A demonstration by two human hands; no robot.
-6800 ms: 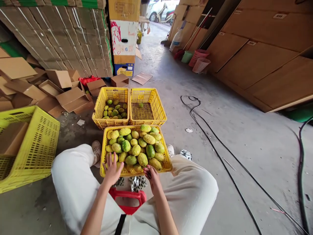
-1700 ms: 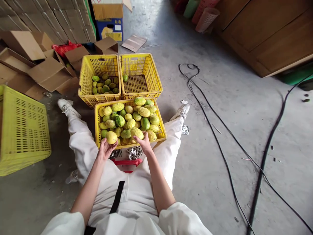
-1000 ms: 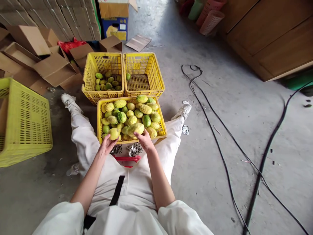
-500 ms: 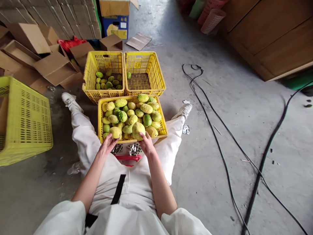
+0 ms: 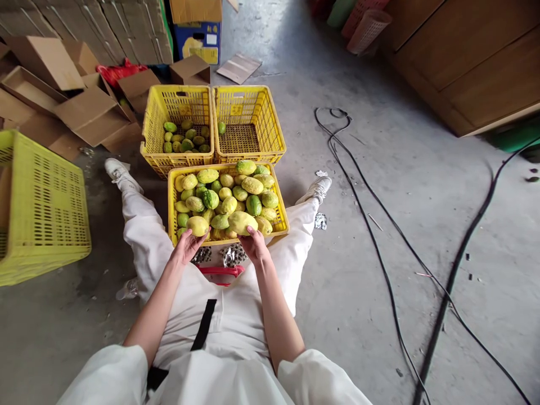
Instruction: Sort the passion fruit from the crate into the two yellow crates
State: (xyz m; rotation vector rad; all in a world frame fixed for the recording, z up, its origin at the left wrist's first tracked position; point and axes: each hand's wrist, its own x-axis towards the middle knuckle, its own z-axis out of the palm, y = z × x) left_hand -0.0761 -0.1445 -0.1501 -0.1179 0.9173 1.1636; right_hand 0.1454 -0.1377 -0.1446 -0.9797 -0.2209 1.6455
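In the head view, my left hand [image 5: 188, 246] is closed round the lower side of a round yellow melon [image 5: 198, 226]. My right hand [image 5: 253, 244] grips a longer yellow-green melon [image 5: 242, 223], which lies sideways over the fingertips. Both fruits are held just above the near edge of a full yellow crate [image 5: 172, 205] between my legs. Inside this crate are several small oval melons [image 5: 211, 198], some yellow and rough, some green. Parts of my fingers are hidden beneath the fruit.
Behind the full crate stand a yellow crate [image 5: 145, 132] with several greener melons and another yellow crate [image 5: 279, 132] with one green melon. A larger yellow crate [image 5: 50, 208] is at left, cardboard boxes [image 5: 88, 112] behind it. Black cables [image 5: 453, 281] cross the floor at right.
The melon in my right hand has turned from end-on to lying sideways, showing its long side. My left hand still holds its melon in nearly the same place.
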